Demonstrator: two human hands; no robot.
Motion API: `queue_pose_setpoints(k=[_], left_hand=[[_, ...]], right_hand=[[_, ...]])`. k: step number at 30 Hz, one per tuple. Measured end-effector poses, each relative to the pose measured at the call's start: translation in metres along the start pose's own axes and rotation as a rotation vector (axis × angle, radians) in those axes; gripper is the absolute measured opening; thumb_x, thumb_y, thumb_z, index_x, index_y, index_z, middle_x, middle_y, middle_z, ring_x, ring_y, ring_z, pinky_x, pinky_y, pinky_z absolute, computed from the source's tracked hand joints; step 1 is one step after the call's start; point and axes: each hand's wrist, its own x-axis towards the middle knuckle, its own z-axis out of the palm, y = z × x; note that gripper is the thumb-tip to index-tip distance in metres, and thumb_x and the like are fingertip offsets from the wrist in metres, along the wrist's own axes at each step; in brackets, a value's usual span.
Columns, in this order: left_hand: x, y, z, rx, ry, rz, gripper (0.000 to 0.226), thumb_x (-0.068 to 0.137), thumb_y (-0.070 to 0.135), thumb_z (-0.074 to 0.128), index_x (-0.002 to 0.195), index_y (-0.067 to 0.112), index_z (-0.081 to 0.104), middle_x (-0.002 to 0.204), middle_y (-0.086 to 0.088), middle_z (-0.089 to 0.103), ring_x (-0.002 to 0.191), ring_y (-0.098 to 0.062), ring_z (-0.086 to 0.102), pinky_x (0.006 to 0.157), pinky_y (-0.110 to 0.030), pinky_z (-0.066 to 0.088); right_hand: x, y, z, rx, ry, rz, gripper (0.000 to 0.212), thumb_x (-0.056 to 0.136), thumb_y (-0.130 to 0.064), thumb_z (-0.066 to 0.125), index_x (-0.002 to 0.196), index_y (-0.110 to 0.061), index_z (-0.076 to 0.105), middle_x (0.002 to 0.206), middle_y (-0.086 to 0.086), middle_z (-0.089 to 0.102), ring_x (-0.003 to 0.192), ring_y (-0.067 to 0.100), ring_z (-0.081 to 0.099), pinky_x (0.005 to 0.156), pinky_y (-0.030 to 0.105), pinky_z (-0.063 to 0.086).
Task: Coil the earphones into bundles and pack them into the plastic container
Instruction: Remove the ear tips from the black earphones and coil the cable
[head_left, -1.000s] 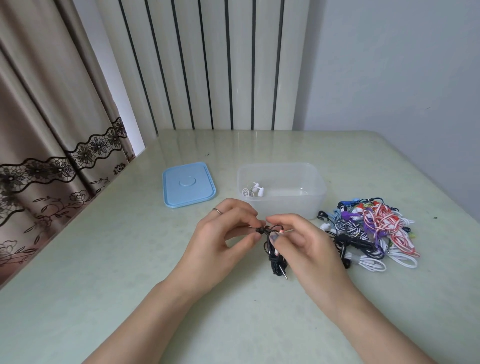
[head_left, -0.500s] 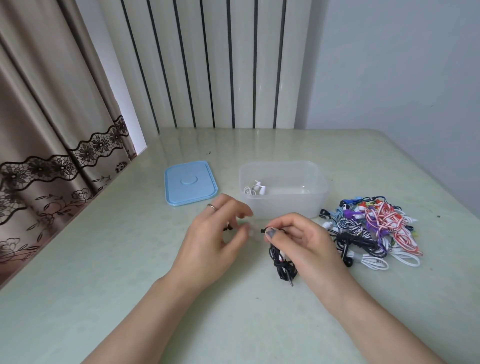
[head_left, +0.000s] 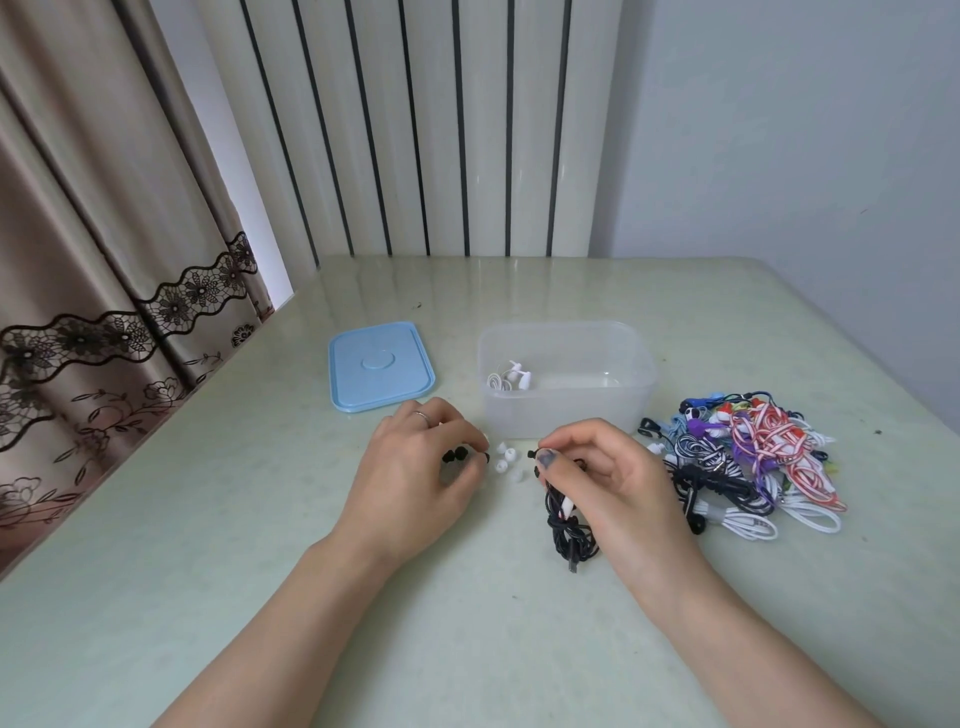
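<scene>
**Loose ear tips at risk of scattering**

Table (head_left: 218, 519): clear plastic container (head_left: 566, 415) at centre, one white earphone bundle (head_left: 506, 378) inside; tangled earphone pile (head_left: 748, 457) right of it. Right hand (head_left: 618, 483) pinches black earphones (head_left: 569, 525), coil sagging; may unravel. Left hand (head_left: 421, 478), fingers curled, pinches small black ear tips (head_left: 454, 456). White ear tips (head_left: 506, 460) lie loose between the hands; a brush could roll them away.

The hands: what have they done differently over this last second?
They parted. The left hand drew away leftward and now touches small black ear tips; white ear tips lie on the table between the hands. The right hand kept its grip on the black earphones. Container, blue lid and earphone pile stayed put.
</scene>
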Motion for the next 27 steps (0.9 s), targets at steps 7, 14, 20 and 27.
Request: queue_pose_setpoints(k=[7, 14, 20, 27], left_hand=[[0.0013, 0.0005, 0.0001, 0.106, -0.033, 0.037, 0.024, 0.088, 0.038, 0.055, 0.101, 0.031, 0.074, 0.093, 0.014, 0.064, 0.081, -0.016, 0.049, 0.078, -0.036, 0.046], [0.0010, 0.0029, 0.0004, 0.103, -0.056, 0.074, 0.009, 0.089, 0.031, 0.058, 0.095, 0.033, 0.065, 0.089, 0.016, 0.061, 0.081, -0.014, 0.045, 0.077, -0.033, 0.043], [-0.0004, 0.0039, 0.0003, -0.035, -0.037, 0.042, 0.016, 0.086, 0.018, 0.070, 0.091, 0.031, 0.062, 0.083, 0.023, 0.057, 0.082, -0.008, 0.049, 0.076, -0.027, 0.041], [-0.0005, 0.0039, -0.0005, -0.167, -0.047, 0.002, 0.027, 0.086, 0.009, 0.071, 0.101, 0.031, 0.074, 0.094, 0.019, 0.062, 0.091, -0.004, 0.059, 0.075, -0.011, 0.042]], right_hand=[[0.0001, 0.0006, 0.0011, 0.014, 0.017, 0.043, 0.013, 0.084, -0.002, 0.072, 0.089, -0.014, 0.071, 0.083, 0.007, 0.074, 0.076, 0.013, 0.064, 0.066, 0.015, 0.048], [-0.0001, -0.0012, 0.0010, -0.007, 0.027, 0.059, 0.009, 0.084, -0.004, 0.072, 0.087, -0.013, 0.071, 0.085, 0.012, 0.073, 0.077, 0.016, 0.064, 0.067, 0.017, 0.047], [0.0003, -0.0006, 0.0003, -0.022, 0.015, 0.064, 0.010, 0.084, -0.005, 0.073, 0.087, -0.015, 0.071, 0.085, 0.011, 0.073, 0.078, 0.017, 0.065, 0.069, 0.020, 0.047], [0.0004, 0.0003, 0.0002, -0.021, 0.011, 0.056, 0.011, 0.084, -0.004, 0.072, 0.086, -0.015, 0.071, 0.084, 0.011, 0.074, 0.078, 0.018, 0.065, 0.071, 0.021, 0.048]])
